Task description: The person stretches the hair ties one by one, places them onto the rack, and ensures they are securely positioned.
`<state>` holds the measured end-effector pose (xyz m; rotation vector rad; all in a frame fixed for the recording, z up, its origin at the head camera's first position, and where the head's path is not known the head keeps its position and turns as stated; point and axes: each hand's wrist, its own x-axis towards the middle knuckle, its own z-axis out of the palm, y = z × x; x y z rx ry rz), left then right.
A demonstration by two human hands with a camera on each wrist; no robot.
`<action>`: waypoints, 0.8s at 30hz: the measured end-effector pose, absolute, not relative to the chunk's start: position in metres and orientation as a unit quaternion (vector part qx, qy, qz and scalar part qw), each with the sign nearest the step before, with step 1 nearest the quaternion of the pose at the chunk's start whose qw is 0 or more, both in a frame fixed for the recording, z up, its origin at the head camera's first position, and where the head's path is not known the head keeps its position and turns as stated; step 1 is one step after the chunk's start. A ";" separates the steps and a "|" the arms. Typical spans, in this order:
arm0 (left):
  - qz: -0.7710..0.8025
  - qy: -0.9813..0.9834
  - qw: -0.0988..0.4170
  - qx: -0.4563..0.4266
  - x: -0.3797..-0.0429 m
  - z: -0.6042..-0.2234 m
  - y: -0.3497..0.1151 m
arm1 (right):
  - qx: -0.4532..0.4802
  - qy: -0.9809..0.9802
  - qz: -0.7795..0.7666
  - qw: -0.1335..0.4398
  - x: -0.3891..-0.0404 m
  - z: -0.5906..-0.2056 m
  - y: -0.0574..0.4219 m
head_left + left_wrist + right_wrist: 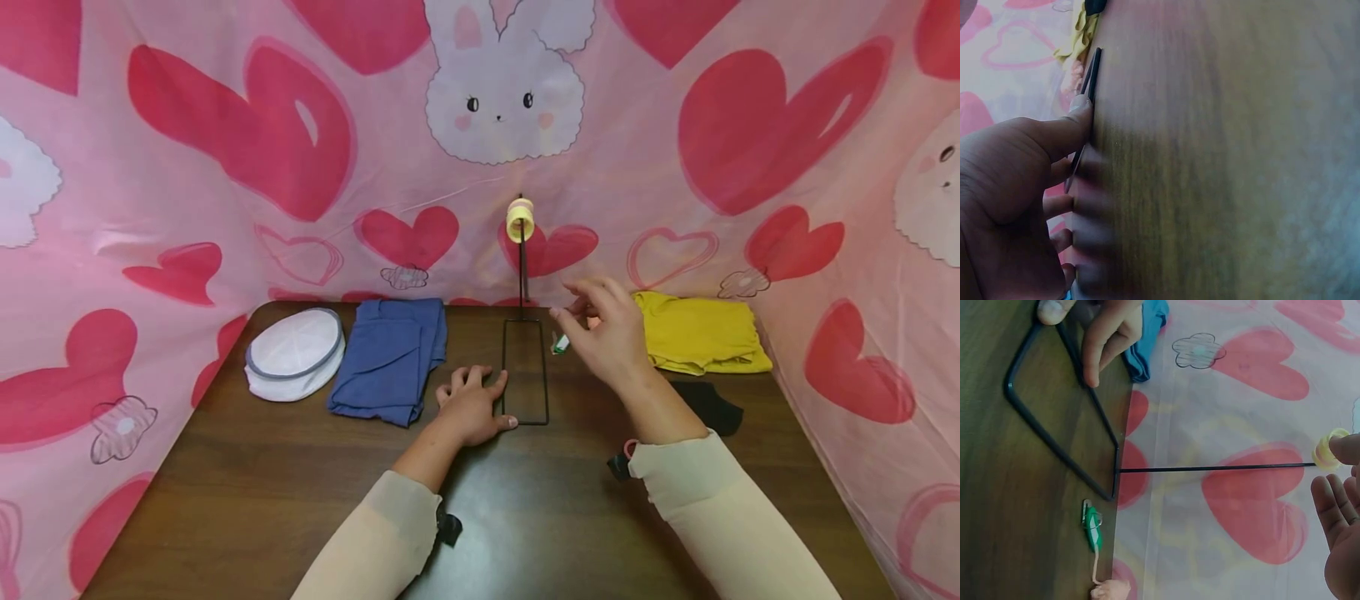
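A black wire stand (545, 375) has a rectangular base on the table and a thin upright post. Near the top of the post hangs a yellow ring-shaped roll (520, 221) with a pinkish band. My left hand (471, 410) rests on the left side of the base, fingers spread, thumb over the near corner. My right hand (606, 333) is raised to the right of the post, fingers loosely bent and nothing seen between them. Behind it lies a small green-and-white piece with a metal clip (1092, 526), tied by a cord to something pink and soft (1111, 590).
On the left lie a white round cap-like item (296, 346) with a grey-blue edge and folded blue cloth (390, 358). Folded yellow cloth (697, 333) and a black cloth piece (708, 406) lie at right. Heart-patterned pink sheeting (420, 167) encloses the wooden table (300, 483).
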<state>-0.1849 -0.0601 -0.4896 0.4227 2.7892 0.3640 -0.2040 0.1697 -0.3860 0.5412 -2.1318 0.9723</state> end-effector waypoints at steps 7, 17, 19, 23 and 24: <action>0.129 0.970 0.145 0.144 -0.185 -0.490 -0.061 | 0.219 -0.830 0.377 0.349 -0.190 -0.395 0.178; 0.130 0.970 0.144 0.144 -0.185 -0.492 -0.061 | 0.240 -0.825 0.394 0.327 -0.174 -0.410 0.194; 0.130 0.970 0.145 0.145 -0.185 -0.493 -0.061 | 0.245 -0.827 0.390 0.323 -0.171 -0.413 0.198; 0.128 0.970 0.142 0.149 -0.185 -0.492 -0.061 | 0.249 -0.834 0.376 0.319 -0.164 -0.419 0.207; 0.127 0.970 0.141 0.149 -0.185 -0.491 -0.061 | 0.250 -0.834 0.374 0.318 -0.163 -0.420 0.209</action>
